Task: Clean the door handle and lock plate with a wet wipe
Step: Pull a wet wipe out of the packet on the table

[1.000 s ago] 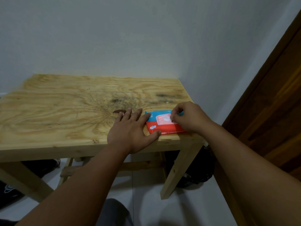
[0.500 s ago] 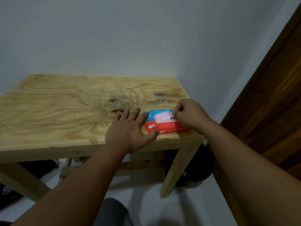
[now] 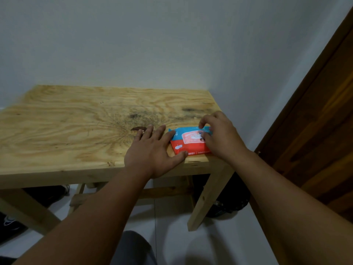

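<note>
A red and blue wet wipe pack (image 3: 186, 145) lies flat at the near right corner of the wooden table (image 3: 76, 131). My left hand (image 3: 154, 152) rests flat on the table, fingers spread, its thumb and forefinger bracing the pack's left edge. My right hand (image 3: 219, 136) sits on the pack's right side, fingertips pinched at the pink flap label on top. The flap looks flat; no wipe shows. The dark wooden door (image 3: 324, 131) stands at the right; its handle and lock plate are out of view.
The table stands against a white wall in a corner. Under it are crossbars, a dark bag (image 3: 229, 197) near the right leg and dark shoes (image 3: 11, 224) at the left. The floor is white tile.
My right hand's fingers shifted slightly on the flap label, from its left end toward its right end. The left hand and the pack stayed in place.
</note>
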